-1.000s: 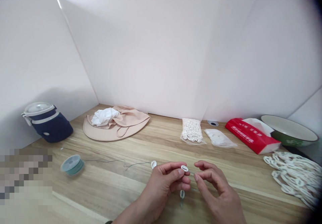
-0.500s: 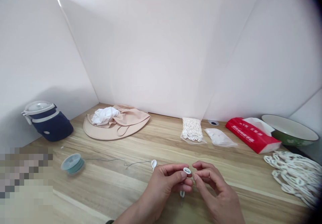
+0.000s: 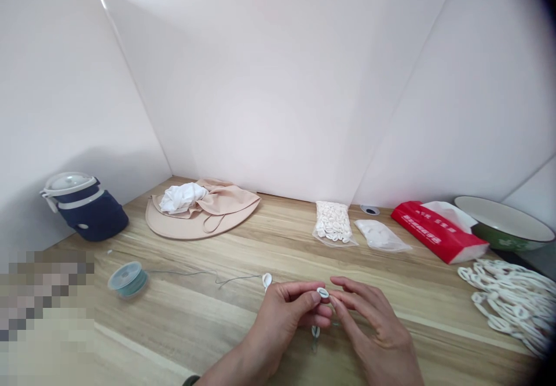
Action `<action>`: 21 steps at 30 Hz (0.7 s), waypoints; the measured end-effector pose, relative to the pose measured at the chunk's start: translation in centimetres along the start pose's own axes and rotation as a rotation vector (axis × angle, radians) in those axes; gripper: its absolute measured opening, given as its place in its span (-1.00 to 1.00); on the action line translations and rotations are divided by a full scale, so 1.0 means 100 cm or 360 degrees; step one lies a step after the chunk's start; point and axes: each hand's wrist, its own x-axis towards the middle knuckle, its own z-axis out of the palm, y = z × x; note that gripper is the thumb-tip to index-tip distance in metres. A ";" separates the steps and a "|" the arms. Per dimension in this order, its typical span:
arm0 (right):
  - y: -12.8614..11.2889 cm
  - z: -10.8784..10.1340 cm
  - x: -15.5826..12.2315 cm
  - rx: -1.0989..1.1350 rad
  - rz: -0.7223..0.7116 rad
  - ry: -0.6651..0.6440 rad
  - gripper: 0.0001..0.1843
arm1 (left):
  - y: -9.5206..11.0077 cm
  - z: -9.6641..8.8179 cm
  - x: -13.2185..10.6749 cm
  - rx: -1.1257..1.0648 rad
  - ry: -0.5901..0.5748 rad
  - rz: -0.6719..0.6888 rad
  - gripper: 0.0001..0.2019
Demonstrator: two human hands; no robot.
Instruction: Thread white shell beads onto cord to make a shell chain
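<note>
My left hand [image 3: 286, 313] pinches a small white cowrie shell [image 3: 322, 293] between thumb and forefinger, low in the middle of the view. My right hand [image 3: 373, 331] has its fingertips pressed against the same shell from the right, pinched as if on a thin cord I can barely see. A second shell [image 3: 315, 332] hangs below my left hand, and a third shell [image 3: 266, 280] lies on the wooden table [image 3: 243, 253] on a grey cord that runs left to a teal spool of cord [image 3: 127, 278].
At the back lie a bag of white shells [image 3: 332, 223], a second clear bag [image 3: 379, 236], a red tissue pack [image 3: 436, 237] and a green bowl [image 3: 504, 227]. A pile of white chain [image 3: 510, 302] sits right. A beige hat [image 3: 204, 212] and navy jug [image 3: 84, 206] stand left.
My right hand has moved left until its fingertips meet the shell in my left hand. Both hands sank slightly toward the table.
</note>
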 end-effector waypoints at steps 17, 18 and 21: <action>0.003 0.002 -0.003 0.0214 0.0313 -0.0166 -0.87 | -0.005 0.000 0.005 0.0095 0.0003 0.0081 -0.57; 0.003 0.002 -0.003 0.0221 0.0318 -0.0173 -0.87 | -0.006 0.001 0.006 0.0104 0.0000 0.0092 -0.56; 0.004 0.003 -0.004 0.0279 0.0407 -0.0223 -0.86 | -0.009 0.001 0.007 0.0114 0.0012 0.0101 -0.50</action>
